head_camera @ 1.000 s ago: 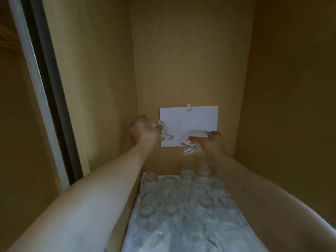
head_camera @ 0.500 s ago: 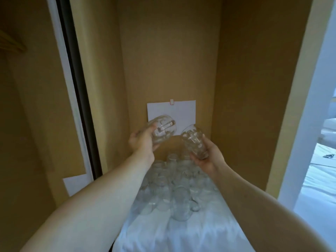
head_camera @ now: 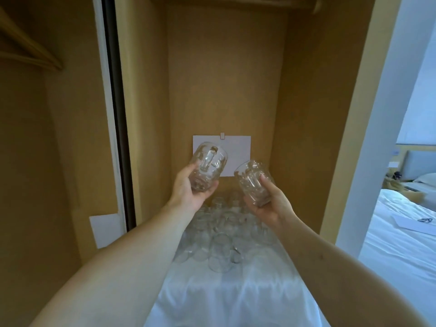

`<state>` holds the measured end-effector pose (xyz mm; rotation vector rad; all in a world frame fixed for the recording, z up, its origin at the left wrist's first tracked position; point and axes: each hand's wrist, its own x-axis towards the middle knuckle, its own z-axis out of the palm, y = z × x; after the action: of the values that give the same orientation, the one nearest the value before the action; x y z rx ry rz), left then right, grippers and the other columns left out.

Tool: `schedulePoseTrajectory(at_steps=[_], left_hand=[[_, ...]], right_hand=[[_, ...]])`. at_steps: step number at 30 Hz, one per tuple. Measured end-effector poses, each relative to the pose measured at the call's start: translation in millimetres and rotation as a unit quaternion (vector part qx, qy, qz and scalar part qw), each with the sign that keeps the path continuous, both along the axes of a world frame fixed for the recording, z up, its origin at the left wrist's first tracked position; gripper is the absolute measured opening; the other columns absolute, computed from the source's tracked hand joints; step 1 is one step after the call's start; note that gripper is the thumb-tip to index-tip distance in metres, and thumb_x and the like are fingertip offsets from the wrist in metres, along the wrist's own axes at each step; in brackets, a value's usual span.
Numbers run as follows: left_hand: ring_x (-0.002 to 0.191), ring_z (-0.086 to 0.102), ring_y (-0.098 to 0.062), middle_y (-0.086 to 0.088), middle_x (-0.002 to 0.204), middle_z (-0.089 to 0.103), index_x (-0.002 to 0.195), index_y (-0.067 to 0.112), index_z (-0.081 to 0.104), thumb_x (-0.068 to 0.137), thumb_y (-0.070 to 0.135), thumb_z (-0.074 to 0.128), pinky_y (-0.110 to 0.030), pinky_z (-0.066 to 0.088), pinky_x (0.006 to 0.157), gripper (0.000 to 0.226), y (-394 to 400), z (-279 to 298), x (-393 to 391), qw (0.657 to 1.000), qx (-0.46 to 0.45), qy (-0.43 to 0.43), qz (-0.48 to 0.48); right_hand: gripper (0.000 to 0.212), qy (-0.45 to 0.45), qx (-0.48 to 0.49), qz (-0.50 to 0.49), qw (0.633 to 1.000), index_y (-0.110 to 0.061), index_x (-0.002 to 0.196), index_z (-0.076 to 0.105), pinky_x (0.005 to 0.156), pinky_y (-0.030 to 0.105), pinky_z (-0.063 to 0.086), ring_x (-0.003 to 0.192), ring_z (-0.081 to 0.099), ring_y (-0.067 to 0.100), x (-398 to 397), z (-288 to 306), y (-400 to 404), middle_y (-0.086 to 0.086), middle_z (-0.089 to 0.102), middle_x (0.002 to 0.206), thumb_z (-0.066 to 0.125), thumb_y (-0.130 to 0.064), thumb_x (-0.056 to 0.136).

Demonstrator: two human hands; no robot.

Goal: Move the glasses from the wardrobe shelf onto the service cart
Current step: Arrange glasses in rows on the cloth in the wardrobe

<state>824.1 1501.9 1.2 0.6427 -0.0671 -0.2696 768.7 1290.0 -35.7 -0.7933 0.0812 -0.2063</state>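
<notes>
My left hand [head_camera: 188, 191] grips a clear glass mug [head_camera: 208, 166], tilted, its handle facing me. My right hand [head_camera: 271, 204] holds a second clear glass [head_camera: 253, 182], tilted with its mouth up and to the left. Both glasses hang in the air above the wardrobe shelf, which is covered with a white cloth [head_camera: 224, 298]. Several more clear glasses [head_camera: 221, 239] stand upside down in a cluster at the back of that cloth. No service cart is in view.
The wardrobe's wooden walls close in on both sides. A white sheet of paper [head_camera: 236, 149] hangs on the back panel. A sliding door frame [head_camera: 113, 114] stands at left, with another white sheet [head_camera: 105, 230] below. At right lies a bed with white linen [head_camera: 405, 237].
Both hands have drawn back from deep in the wardrobe toward me, each with a glass lifted clear of the shelf. The view has pulled back and the bed has come into sight.
</notes>
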Motion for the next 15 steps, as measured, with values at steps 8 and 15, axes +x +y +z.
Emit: schedulePoseTrajectory(at_steps=[8, 15], left_hand=[[0.107, 0.066, -0.040, -0.020, 0.110, 0.074, 0.114, 0.013, 0.065, 0.052, 0.020, 0.099, -0.057, 0.058, 0.086, 0.071, -23, -7, -52, 0.998, 0.054, 0.008, 0.014], [0.095, 0.065, -0.031, -0.013, 0.099, 0.073, 0.099, 0.014, 0.070, 0.071, 0.043, 0.084, -0.042, 0.056, 0.082, 0.043, -25, -28, -86, 0.988, 0.127, 0.064, 0.056]], right_hand=[[0.056, 0.011, -0.044, 0.019, 0.999, -0.014, 0.125, 0.069, 0.106, 0.037, 0.047, 0.112, 0.067, 0.026, -50, 1, -16, 0.007, 0.074, 0.117, 0.084, -0.035, 0.076], [0.015, -0.003, -0.010, 0.057, 0.998, -0.012, 0.092, 0.080, 0.104, 0.057, 0.050, 0.106, 0.065, 0.034, -79, -15, -17, 0.013, 0.066, 0.107, 0.084, -0.022, 0.082]])
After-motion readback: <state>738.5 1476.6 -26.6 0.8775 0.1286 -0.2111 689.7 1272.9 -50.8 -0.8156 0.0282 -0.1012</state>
